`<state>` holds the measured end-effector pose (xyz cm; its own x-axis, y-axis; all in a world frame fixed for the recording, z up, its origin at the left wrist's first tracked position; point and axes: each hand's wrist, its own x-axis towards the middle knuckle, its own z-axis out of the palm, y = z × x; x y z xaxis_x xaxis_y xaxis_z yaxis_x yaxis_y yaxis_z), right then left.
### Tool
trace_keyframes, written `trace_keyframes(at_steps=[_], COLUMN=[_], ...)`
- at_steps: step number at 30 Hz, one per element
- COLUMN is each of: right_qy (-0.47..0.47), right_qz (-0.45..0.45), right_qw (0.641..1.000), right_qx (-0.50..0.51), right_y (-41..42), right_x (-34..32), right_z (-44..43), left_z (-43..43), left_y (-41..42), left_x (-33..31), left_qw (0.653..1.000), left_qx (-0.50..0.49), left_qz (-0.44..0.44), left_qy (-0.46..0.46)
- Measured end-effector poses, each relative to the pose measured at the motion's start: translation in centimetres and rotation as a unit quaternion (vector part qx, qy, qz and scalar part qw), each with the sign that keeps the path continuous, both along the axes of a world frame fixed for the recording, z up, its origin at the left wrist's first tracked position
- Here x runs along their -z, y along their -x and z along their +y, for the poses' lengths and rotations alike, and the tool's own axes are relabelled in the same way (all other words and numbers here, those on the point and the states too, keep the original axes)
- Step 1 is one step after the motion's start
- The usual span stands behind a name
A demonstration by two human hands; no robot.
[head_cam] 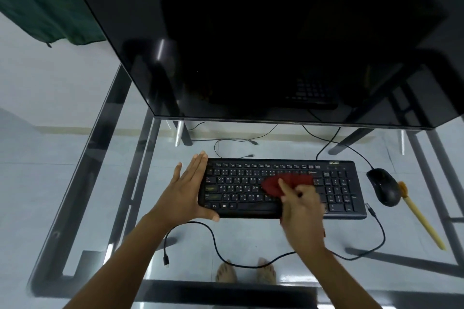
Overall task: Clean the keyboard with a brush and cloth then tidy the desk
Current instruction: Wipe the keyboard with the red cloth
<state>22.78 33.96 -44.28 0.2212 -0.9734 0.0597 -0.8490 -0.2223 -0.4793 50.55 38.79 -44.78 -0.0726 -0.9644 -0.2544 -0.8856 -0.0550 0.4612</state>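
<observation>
A black keyboard [336, 188] lies on the glass desk below the monitor. My left hand [187, 193] rests flat against the keyboard's left end, fingers straight and thumb under its front edge. My right hand [302, 206] grips a dark red cloth [273, 184] and presses it on the middle keys; both are motion-blurred. A brush [421, 218] with a long yellow handle and brown bristles lies on the desk to the right, next to the mouse.
A black mouse [384, 187] sits right of the keyboard. A large dark monitor [251, 45] overhangs the back of the glass desk [100, 208]. Loose black cables [213, 241] run in front of and behind the keyboard. My bare feet show through the glass.
</observation>
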Motion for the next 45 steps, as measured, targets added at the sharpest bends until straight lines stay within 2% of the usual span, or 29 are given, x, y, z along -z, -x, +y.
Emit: trace_keyframes(at_steps=[1, 2, 4, 5, 6, 7, 10, 11, 12, 15, 16, 18, 20, 21, 25, 26, 28, 30, 31, 32, 34, 35, 36, 39, 40, 42, 43, 44, 45], right_qy=[-0.003, -0.021, -0.047, -0.066, -0.087, -0.039, -0.027, 0.012, 0.030, -0.011, -0.027, -0.094, -0.043, -0.019, 0.013, 0.021, 0.032, -0.006, -0.014, -0.019, -0.006, 0.000, 0.008, -0.022, -0.043, -0.054, -0.038, -0.037, -0.060], right_qz=[0.016, 0.039, 0.034, 0.025, -0.013, -0.012, -0.042, -0.007, 0.009, -0.004, -0.009, -0.018, 0.016, 0.037, 0.059, 0.062, 0.053, 0.025, 0.014, 0.009, 0.035, 0.034, 0.036, 0.011, 0.013, 0.023, 0.033, 0.034, 0.023], right_qw=[1.000, 0.994, 0.966, 0.956, 0.957, 0.968, 0.998, 1.000, 0.997, 0.969, 0.963, 0.971, 0.991, 0.993, 0.953, 0.951, 0.973, 0.995, 0.995, 0.990, 0.960, 0.953, 0.959, 0.997, 0.998, 0.980, 0.956, 0.942, 0.945], right_qx=[-0.024, -0.099, -0.252, -0.284, -0.277, -0.247, -0.033, -0.020, -0.067, -0.246, -0.268, -0.220, -0.123, -0.110, -0.297, -0.301, -0.222, -0.101, -0.100, -0.139, -0.278, -0.300, -0.280, -0.070, -0.054, -0.188, -0.288, -0.331, -0.322], right_y=[-1.4, -2.9, -4.8, -5.2, -5.1, -4.4, -2.7, -3.4, -4.9, -9.3, -9.6, -8.7, -7.8, -8.0, -10.1, -9.9, -9.0, -9.2, -9.7, -10.3, -10.8, -10.4, -9.9, -9.3, -9.5, -10.4, -10.4, -10.3, -10.4], right_x=[0.0, 0.1, 0.3, 0.0, -0.3, -0.1, 0.1, 0.2, 0.4, 0.0, -0.2, 0.1, 0.1, 0.2, 0.4, 0.1, 0.4, -0.1, -0.3, -0.4, -0.5, -0.5, -0.4, 0.1, 0.1, 0.1, 0.3, 0.2, -0.2], right_z=[1.0, 2.2, 2.9, 2.1, 1.2, 0.1, -1.6, -1.1, 0.0, 3.9, 3.7, 1.8, 0.7, 0.9, 3.5, 2.7, 0.3, -0.2, 0.3, 1.2, 3.3, 2.6, 1.2, -2.0, -2.0, 0.1, 1.4, 1.8, 1.1], left_z=[0.1, 0.1, 0.2, 0.2, 0.1, 0.1, 0.0, 0.0, 0.0, 0.1, 0.1, 0.2, 0.2, 0.3, 0.3, 0.3, 0.3, 0.4, 0.5, 0.5, 0.5, 0.4, 0.4, 0.4, 0.4, 0.5, 0.5, 0.4, 0.4], left_y=[0.0, 0.0, -0.2, -0.3, -0.4, -0.6, -0.8, -0.7, -0.7, -0.9, -0.9, -1.0, -1.0, -1.0, -1.3, -1.2, -1.1, -1.2, -1.2, -1.3, -1.3, -1.3, -1.2, -1.0, -1.0, -1.0, -1.1, -1.1, -1.0], left_x=[0.1, 0.2, 0.3, 0.3, 0.4, 0.3, 0.4, 0.4, 0.4, 0.6, 0.7, 0.7, 0.8, 0.8, 1.3, 1.2, 1.1, 1.2, 1.2, 1.4, 1.5, 1.4, 1.4, 1.1, 1.1, 1.2, 1.3, 1.3, 1.3], left_qw=[1.000, 1.000, 1.000, 1.000, 1.000, 1.000, 0.999, 0.999, 0.999, 0.999, 0.998, 0.998, 0.997, 0.997, 0.997, 0.997, 0.996, 0.996, 0.995, 0.995, 0.996, 0.996, 0.995, 0.994, 0.994, 0.994, 0.994, 0.994, 0.994], left_qx=[-0.006, -0.011, -0.010, -0.007, -0.005, -0.003, 0.001, 0.000, 0.000, 0.002, 0.002, -0.001, -0.004, -0.006, -0.007, -0.009, -0.015, -0.017, -0.015, -0.015, -0.012, -0.013, -0.015, -0.024, -0.026, -0.026, -0.024, -0.021, -0.020], left_qz=[0.006, 0.011, 0.013, 0.013, 0.016, 0.021, 0.040, 0.048, 0.053, 0.053, 0.055, 0.063, 0.071, 0.073, 0.070, 0.074, 0.085, 0.091, 0.091, 0.091, 0.089, 0.089, 0.091, 0.104, 0.106, 0.105, 0.104, 0.104, 0.105], left_qy=[0.002, 0.002, 0.003, 0.002, 0.000, -0.005, -0.009, -0.007, -0.006, 0.008, 0.012, 0.011, 0.009, 0.009, 0.023, 0.022, 0.018, 0.019, 0.021, 0.025, 0.028, 0.027, 0.024, 0.020, 0.022, 0.028, 0.032, 0.035, 0.035])
